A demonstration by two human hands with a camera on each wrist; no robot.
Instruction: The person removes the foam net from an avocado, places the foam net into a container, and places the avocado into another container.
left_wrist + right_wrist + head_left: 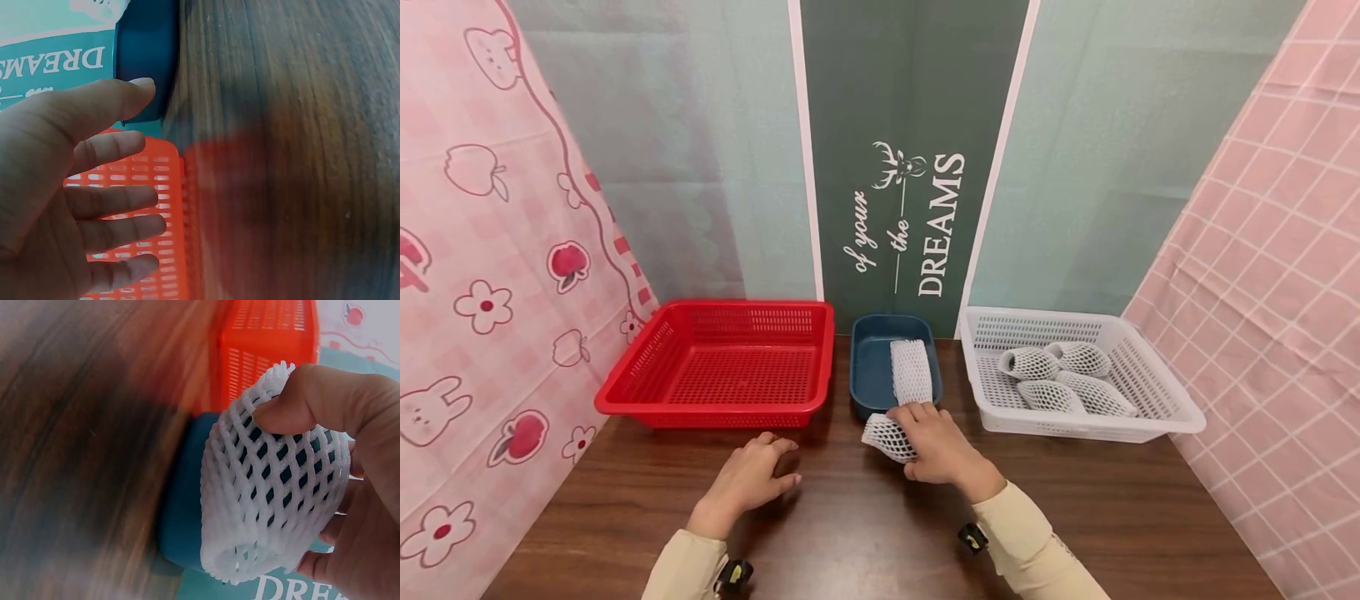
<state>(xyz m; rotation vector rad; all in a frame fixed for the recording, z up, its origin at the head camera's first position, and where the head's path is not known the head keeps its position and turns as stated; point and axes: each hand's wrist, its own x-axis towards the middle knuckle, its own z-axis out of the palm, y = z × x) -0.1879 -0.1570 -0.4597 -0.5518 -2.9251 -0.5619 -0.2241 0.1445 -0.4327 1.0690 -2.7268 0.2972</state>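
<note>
Held foam net (887,437): nine o'clock of the right hand (938,446), which pinches it
Long axis: about ten to four, I'd say
Left hand (749,479): fingers spread, farther off
White basket (1078,424): two o'clock from the right hand

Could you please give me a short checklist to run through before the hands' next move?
1. Right hand has a grip on the held net: ok.
2. Left hand free to help: ok, holding nothing.
3. Blue tray cleared of nets: not ok, a flat net lies inside.
4. White basket upright: ok, four nets inside.
5. Held net undamaged all round: cannot tell, far side hidden.
</note>
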